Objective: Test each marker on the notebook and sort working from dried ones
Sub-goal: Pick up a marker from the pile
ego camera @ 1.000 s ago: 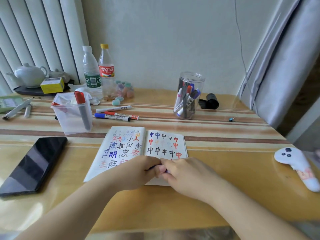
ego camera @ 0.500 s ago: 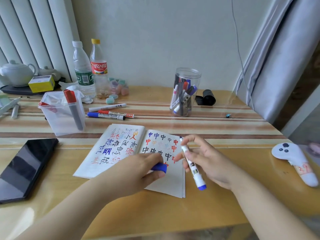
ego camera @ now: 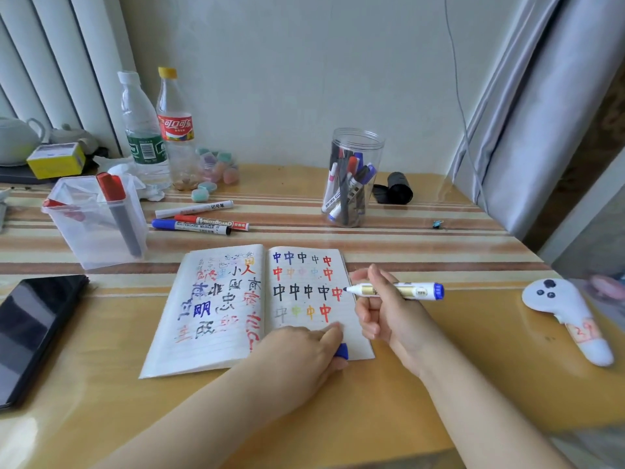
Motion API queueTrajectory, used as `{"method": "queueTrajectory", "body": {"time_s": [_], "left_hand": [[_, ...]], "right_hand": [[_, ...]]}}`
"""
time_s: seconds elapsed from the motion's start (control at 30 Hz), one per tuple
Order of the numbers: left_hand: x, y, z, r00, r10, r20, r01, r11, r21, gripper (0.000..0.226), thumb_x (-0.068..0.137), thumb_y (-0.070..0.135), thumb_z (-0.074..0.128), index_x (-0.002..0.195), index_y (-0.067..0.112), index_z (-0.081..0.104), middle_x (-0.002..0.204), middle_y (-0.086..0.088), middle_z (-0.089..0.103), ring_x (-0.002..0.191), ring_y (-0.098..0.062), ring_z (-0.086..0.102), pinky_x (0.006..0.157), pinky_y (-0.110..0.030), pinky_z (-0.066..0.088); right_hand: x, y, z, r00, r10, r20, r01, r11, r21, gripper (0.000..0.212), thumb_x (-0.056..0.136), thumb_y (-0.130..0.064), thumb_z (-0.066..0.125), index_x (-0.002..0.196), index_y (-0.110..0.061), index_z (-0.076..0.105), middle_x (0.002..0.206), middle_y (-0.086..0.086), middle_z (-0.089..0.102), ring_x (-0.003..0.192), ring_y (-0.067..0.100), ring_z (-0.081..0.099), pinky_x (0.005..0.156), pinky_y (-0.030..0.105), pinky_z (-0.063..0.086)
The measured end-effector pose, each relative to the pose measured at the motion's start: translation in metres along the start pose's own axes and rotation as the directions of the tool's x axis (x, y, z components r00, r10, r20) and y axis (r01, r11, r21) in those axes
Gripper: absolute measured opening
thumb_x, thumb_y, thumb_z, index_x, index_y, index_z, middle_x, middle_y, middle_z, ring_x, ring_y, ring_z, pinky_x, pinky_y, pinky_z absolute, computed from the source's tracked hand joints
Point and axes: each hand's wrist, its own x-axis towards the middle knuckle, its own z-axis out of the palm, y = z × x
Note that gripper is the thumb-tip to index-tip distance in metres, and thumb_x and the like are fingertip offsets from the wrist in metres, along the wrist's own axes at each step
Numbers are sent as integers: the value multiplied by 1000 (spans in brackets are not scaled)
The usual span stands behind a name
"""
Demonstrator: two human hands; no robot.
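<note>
A: Where is the marker being tested?
B: The right hand [ego camera: 389, 309] grasps the uncapped blue marker [ego camera: 399, 290] with fingers curled round its barrel. It lies nearly level, its tip pointing left at the right edge of the open notebook [ego camera: 209, 333], just beside a red character on the third row.

A: And the other hand?
B: The left hand [ego camera: 301, 353] rests on the near edge of the notebook's right page, pinching the blue cap [ego camera: 341, 351] between thumb and fingers.

A: Where are the remaining markers?
B: A clear round jar [ego camera: 353, 177] stands far right of the notebook, holding several upright. Three loose markers [ego camera: 199, 218] lie on the table [ego camera: 439, 384] beyond the notebook's left page. A square clear tub [ego camera: 96, 221] at far left holds a grey marker with a red cap, leaning.

A: Anything else nearby?
B: A dark phone [ego camera: 33, 330] lies at the left; a white controller [ego camera: 568, 313] lies at the right.
</note>
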Motion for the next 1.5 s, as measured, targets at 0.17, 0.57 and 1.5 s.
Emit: {"method": "queueTrajectory", "body": {"time_s": [0.17, 0.57, 1.5], "left_hand": [[21, 11, -22, 997, -77, 29, 78, 996, -45, 28, 99, 39, 26, 93, 13, 33, 92, -9, 58, 80, -32, 55, 61, -34, 36], [9, -3, 4, 952, 26, -306, -44, 998, -52, 28, 88, 38, 40, 75, 15, 51, 58, 7, 48, 35, -19, 42, 30, -22, 33], [8, -4, 6, 950, -1, -313, -18, 998, -57, 34, 90, 42, 33, 80, 17, 54, 59, 8, 51, 38, -16, 46, 32, -22, 33]], "right_hand": [[22, -2, -1, 979, -131, -159, 75, 946, -315, 26, 92, -26, 50, 68, -18, 46, 41, -16, 41, 44, 3, 34, 52, 23, 27], [34, 26, 1, 904, -359, -233, 204, 840, -503, 37, 77, -9, 64, 57, -17, 34, 46, -13, 41, 44, 4, 33, 43, 17, 27], [35, 30, -4, 882, -398, -252, 216, 817, -534, 36, 77, -4, 60, 58, -14, 32, 47, -10, 34, 46, 6, 31, 42, 15, 25]]}}
